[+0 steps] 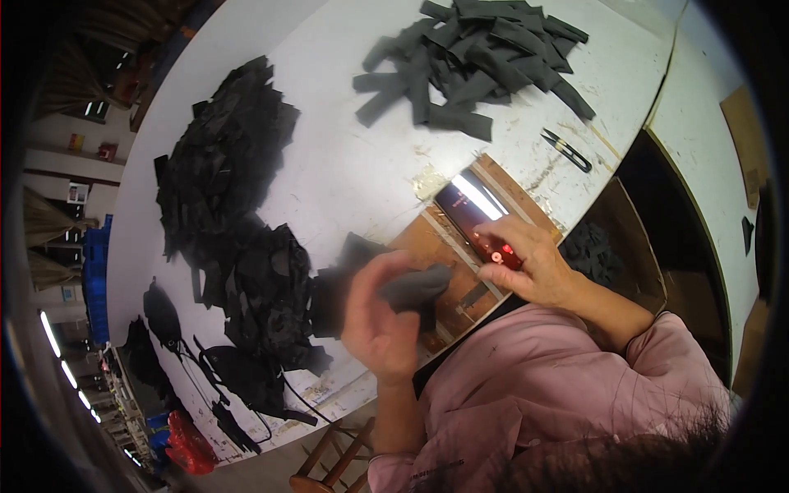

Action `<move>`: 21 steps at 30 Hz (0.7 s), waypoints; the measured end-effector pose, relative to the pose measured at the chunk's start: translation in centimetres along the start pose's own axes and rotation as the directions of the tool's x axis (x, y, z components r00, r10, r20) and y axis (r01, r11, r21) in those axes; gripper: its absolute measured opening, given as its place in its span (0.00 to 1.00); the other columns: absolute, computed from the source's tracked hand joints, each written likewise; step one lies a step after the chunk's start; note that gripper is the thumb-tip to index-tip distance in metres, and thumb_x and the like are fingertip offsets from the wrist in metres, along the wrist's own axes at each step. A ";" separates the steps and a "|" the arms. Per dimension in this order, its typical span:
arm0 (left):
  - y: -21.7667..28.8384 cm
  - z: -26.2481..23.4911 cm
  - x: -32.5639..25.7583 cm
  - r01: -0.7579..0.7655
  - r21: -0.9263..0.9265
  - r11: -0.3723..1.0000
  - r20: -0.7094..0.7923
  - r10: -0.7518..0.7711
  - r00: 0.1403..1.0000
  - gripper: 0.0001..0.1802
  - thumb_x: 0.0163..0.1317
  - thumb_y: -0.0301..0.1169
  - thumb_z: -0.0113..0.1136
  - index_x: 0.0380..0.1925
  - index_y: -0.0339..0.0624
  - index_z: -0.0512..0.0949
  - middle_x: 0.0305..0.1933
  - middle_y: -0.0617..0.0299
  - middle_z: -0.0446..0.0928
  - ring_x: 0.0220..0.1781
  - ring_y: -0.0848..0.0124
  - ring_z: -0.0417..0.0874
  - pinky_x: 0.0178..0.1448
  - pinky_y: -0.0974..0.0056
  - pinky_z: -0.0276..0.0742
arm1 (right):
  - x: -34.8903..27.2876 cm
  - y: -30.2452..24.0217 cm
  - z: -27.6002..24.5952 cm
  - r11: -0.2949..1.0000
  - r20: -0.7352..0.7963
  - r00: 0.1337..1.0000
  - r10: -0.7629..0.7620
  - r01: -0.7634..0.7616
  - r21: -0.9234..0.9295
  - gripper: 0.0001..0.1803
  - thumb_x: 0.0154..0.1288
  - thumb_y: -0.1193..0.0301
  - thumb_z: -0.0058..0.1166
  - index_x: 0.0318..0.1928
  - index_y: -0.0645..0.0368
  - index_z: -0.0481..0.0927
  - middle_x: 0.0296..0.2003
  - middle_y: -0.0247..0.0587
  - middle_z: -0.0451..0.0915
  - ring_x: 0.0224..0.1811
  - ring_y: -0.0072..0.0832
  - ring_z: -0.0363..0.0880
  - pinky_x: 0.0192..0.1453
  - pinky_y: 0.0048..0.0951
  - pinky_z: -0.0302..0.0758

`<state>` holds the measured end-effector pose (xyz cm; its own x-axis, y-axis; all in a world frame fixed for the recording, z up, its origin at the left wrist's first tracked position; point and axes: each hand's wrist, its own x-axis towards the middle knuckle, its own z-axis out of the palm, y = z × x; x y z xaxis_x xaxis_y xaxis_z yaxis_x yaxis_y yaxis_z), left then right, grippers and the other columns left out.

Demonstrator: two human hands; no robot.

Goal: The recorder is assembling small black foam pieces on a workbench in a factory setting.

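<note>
My left hand [380, 324], smeared by motion, curls its fingers round a dark grey fabric piece [417, 287]. More dark fabric lies just behind that hand. At the right, my right hand [538, 267] reaches over the near end of a glossy dark red rectangular device [471, 209] with small red lights glowing. Thumb and index finger are bent and apart, with nothing visible between them. Whether they touch the device I cannot tell. The device sits on a brown wooden board [448, 238] at the table's near edge.
Dark grey fabric strips [485, 62] are heaped at the far side of the white table [329, 123]. A large black fabric pile [230, 156] stretches along the left. Small black thread snips [567, 150] lie right of the device. An open box [596, 246] holds dark pieces beside my right arm.
</note>
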<state>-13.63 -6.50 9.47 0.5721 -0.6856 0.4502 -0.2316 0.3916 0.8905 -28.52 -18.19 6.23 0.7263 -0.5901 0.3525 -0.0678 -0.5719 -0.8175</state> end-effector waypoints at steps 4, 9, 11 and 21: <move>1.4 1.0 1.4 -0.019 0.096 0.995 0.036 0.016 0.999 0.09 0.55 0.26 0.53 0.32 0.29 0.74 0.36 0.51 0.74 0.38 0.68 0.74 0.46 0.68 0.68 | 2.6 -2.8 -0.3 0.995 0.150 0.986 -0.077 0.066 0.077 0.24 0.45 0.65 0.60 0.41 0.64 0.69 0.27 0.40 0.71 0.27 0.34 0.72 0.28 0.29 0.69; 2.1 1.3 1.5 -0.009 -0.062 0.998 -0.008 0.009 1.000 0.10 0.56 0.29 0.53 0.29 0.30 0.74 0.34 0.51 0.75 0.36 0.69 0.74 0.42 0.69 0.68 | 5.0 -4.4 -0.4 0.976 0.239 0.946 -0.219 0.207 0.075 0.21 0.39 0.72 0.59 0.37 0.64 0.71 0.25 0.43 0.72 0.26 0.37 0.73 0.27 0.31 0.69; 1.6 1.0 1.3 -0.023 -0.088 0.996 -0.036 0.020 0.999 0.09 0.56 0.28 0.53 0.29 0.29 0.74 0.35 0.50 0.75 0.35 0.70 0.74 0.42 0.69 0.68 | 5.3 -4.4 -0.2 0.914 0.246 0.902 -0.355 0.390 -0.110 0.15 0.38 0.74 0.57 0.31 0.63 0.71 0.23 0.44 0.71 0.24 0.38 0.73 0.25 0.32 0.69; 0.8 1.4 2.3 0.266 -0.267 0.926 0.141 -0.235 0.962 0.05 0.47 0.19 0.57 0.28 0.32 0.75 0.33 0.55 0.75 0.39 0.67 0.74 0.43 0.67 0.69 | 4.7 -3.5 0.4 0.911 0.252 0.915 -0.314 0.365 -0.192 0.10 0.39 0.73 0.56 0.24 0.62 0.70 0.19 0.43 0.70 0.20 0.38 0.71 0.21 0.33 0.68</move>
<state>-13.58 -8.60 11.32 0.4938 -0.8379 0.2327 0.1475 0.3445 0.9271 -24.62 -18.73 10.52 0.8587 -0.2166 0.4644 0.0724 -0.8459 -0.5284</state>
